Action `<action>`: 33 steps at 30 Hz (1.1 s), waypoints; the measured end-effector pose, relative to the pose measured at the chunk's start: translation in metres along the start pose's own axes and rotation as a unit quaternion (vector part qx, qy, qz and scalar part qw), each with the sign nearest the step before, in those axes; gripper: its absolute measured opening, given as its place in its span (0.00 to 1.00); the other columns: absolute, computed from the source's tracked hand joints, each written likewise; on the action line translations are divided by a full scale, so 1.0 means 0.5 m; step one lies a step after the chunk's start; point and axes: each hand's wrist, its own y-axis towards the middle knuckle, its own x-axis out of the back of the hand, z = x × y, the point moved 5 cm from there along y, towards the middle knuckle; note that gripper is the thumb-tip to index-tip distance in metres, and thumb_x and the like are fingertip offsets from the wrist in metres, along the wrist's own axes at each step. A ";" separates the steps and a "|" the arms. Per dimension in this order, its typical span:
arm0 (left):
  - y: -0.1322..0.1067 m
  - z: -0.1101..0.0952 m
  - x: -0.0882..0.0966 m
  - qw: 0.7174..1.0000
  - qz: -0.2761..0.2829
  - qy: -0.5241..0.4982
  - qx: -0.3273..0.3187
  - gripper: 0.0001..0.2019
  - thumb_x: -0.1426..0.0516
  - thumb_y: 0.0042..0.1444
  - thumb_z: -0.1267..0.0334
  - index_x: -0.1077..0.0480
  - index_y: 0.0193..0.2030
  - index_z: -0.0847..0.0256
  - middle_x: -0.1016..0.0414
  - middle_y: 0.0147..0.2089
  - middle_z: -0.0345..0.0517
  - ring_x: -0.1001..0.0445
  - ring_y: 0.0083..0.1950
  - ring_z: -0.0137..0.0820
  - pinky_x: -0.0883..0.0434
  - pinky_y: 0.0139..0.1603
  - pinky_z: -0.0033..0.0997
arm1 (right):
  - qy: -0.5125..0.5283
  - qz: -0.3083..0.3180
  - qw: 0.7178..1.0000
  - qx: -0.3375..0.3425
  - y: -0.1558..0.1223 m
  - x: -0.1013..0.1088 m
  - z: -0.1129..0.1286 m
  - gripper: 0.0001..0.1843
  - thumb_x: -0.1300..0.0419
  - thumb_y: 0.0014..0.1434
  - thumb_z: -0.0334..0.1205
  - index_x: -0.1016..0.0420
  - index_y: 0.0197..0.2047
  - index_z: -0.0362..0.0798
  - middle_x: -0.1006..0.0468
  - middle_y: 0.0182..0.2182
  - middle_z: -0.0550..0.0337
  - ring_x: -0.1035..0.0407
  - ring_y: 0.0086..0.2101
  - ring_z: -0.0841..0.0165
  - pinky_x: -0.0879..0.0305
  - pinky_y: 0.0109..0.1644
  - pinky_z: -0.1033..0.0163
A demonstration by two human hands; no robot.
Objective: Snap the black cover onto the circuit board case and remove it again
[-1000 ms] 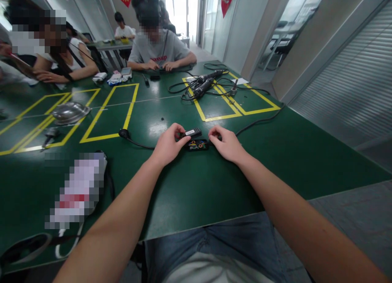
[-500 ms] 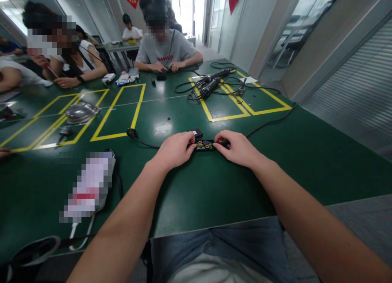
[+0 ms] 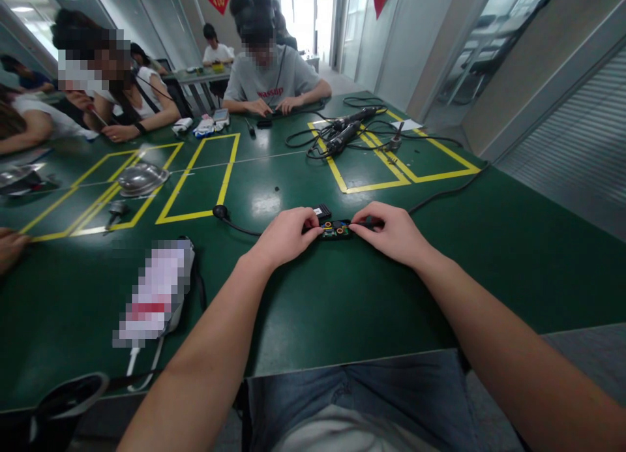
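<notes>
A small black casing with its circuit board exposed (image 3: 336, 229) lies on the green table in front of me, two orange-ringed round parts showing on the board. My left hand (image 3: 292, 235) pinches the casing's left end with thumb and fingers. At the opposite end, the thumb and fingers of my right hand (image 3: 391, 233) close around the end where a black cable (image 3: 440, 195) comes out. A black cover piece with a white label (image 3: 321, 211) lies just behind the casing. From the left side a cord runs to a black plug (image 3: 221, 212).
Black corded power screwdrivers (image 3: 345, 135) lie tangled at the back right, near yellow tape outlines (image 3: 376, 188). A metal dome-shaped part (image 3: 143, 179) sits to the left. Closer stands a blurred-out phone (image 3: 156, 292) with a white cable. Across the table, a person (image 3: 274, 80) works.
The whole view has shifted slightly, so things appear a little further right. Both hands keep their hold at the casing's ends. At the left edge, another person's hand shows more.
</notes>
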 end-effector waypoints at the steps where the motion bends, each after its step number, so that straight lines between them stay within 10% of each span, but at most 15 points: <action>1: 0.000 0.000 0.000 1.000 -0.002 -0.004 0.001 0.05 0.36 0.69 0.62 0.22 0.40 0.56 0.14 0.43 0.47 0.17 0.45 0.42 0.23 0.50 0.42 | 0.005 -0.003 1.000 -0.001 0.000 0.001 -0.002 0.08 0.32 0.65 0.47 0.14 0.39 0.53 0.15 0.38 0.53 0.22 0.38 0.58 0.26 0.41 0.54; 22: 0.008 0.024 -0.007 0.999 0.007 -0.004 -0.037 0.05 0.34 0.69 0.65 0.16 0.40 0.57 0.16 0.45 0.47 0.19 0.48 0.41 0.24 0.55 0.43 | 0.023 0.027 0.999 -0.036 0.001 -0.003 -0.031 0.08 0.28 0.62 0.47 0.12 0.35 0.54 0.11 0.36 0.55 0.20 0.37 0.56 0.25 0.46 0.50; 30: 0.003 0.028 -0.008 0.995 -0.075 0.047 -0.052 0.06 0.33 0.66 0.63 0.15 0.38 0.57 0.22 0.66 0.55 0.25 0.65 0.49 0.27 0.72 0.59 | -0.011 0.010 1.000 -0.015 0.000 -0.012 -0.025 0.04 0.28 0.65 0.43 0.11 0.37 0.55 0.13 0.36 0.56 0.22 0.39 0.56 0.25 0.46 0.50; 33: 0.009 0.039 -0.015 0.995 -0.098 0.014 -0.010 0.09 0.37 0.70 0.65 0.14 0.51 0.56 0.23 0.72 0.56 0.25 0.72 0.49 0.29 0.77 0.58 | -0.025 0.009 1.000 0.005 0.004 -0.015 -0.013 0.04 0.30 0.66 0.41 0.11 0.40 0.56 0.11 0.39 0.55 0.22 0.42 0.55 0.25 0.50 0.48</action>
